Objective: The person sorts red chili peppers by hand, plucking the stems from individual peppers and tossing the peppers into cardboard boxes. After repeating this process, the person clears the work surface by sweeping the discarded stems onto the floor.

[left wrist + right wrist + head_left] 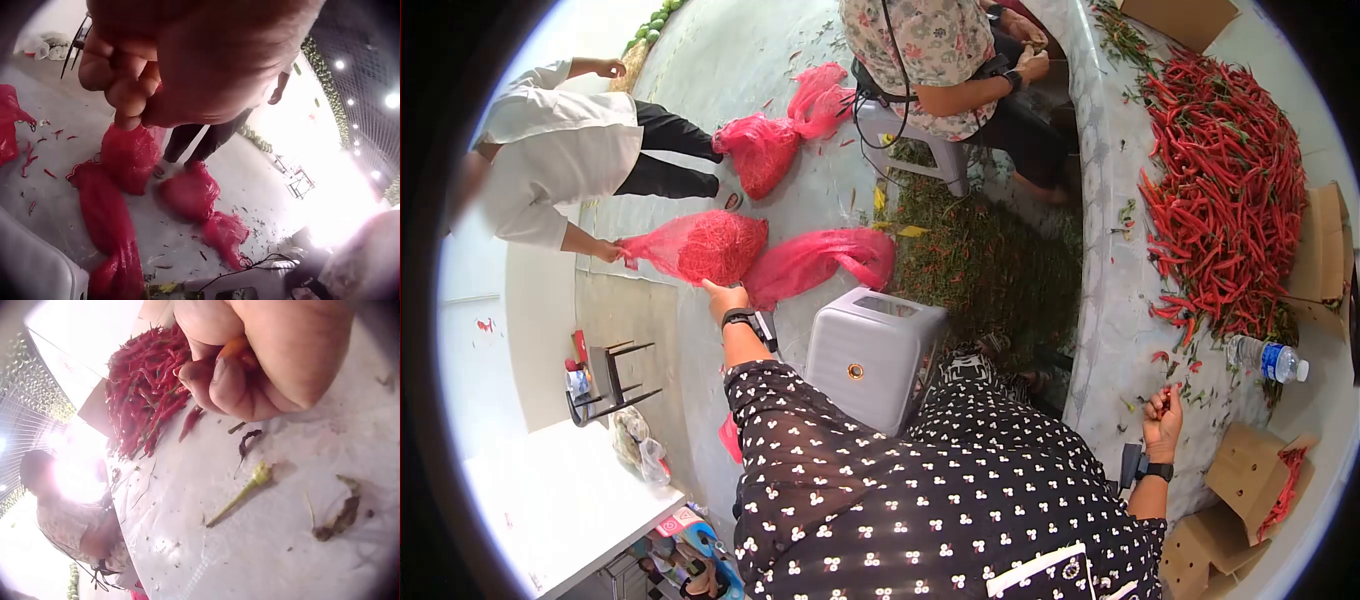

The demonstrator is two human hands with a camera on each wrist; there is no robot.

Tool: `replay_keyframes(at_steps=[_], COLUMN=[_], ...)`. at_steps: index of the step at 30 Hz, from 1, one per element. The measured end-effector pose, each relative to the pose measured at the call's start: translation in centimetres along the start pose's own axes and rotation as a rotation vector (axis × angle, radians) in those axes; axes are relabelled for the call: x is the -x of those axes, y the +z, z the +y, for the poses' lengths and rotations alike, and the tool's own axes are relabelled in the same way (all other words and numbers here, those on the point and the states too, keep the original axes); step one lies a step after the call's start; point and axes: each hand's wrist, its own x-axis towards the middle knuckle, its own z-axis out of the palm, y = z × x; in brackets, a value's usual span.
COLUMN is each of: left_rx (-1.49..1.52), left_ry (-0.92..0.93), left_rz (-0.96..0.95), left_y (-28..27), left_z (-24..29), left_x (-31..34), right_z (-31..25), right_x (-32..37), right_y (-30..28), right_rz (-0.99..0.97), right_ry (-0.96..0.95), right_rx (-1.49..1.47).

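Note:
My left hand (725, 298) reaches out over the floor beside the stool, its fingers curled with nothing seen in them. In the head view it overlaps the edge of a red mesh bag (710, 248) filled with chillies. The left wrist view shows several red bags (131, 156) lower down, apart from the hand (206, 62). Over the table's near part, my right hand (1163, 430) grips a red chilli pepper (236, 349), mostly hidden inside the curled fingers. A big heap of red chillies (1225, 190) lies farther along the table.
A person in white (565, 150) holds the neck of the filled bag. Another person in a floral shirt (930, 60) sits at the table. A grey stool (865, 360) stands beside my legs. A water bottle (1268, 358) and cardboard boxes (1245, 480) are on the table's right side.

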Motion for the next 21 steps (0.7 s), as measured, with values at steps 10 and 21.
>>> replay_keyframes(at_steps=[10, 21], left_rx=[0.007, 0.098], left_ry=[-0.091, 0.372], left_rz=[-0.129, -0.496], left_y=[2.0, 5.6], left_z=[-2.9, 1.9], left_x=[-2.8, 2.8], right_z=[-1.7, -1.5], right_x=[1.1, 2.3], right_y=[-1.1, -5.0], right_rz=[0.002, 0.116], right_ry=[-0.054, -0.225], right_rx=[-0.110, -0.196])
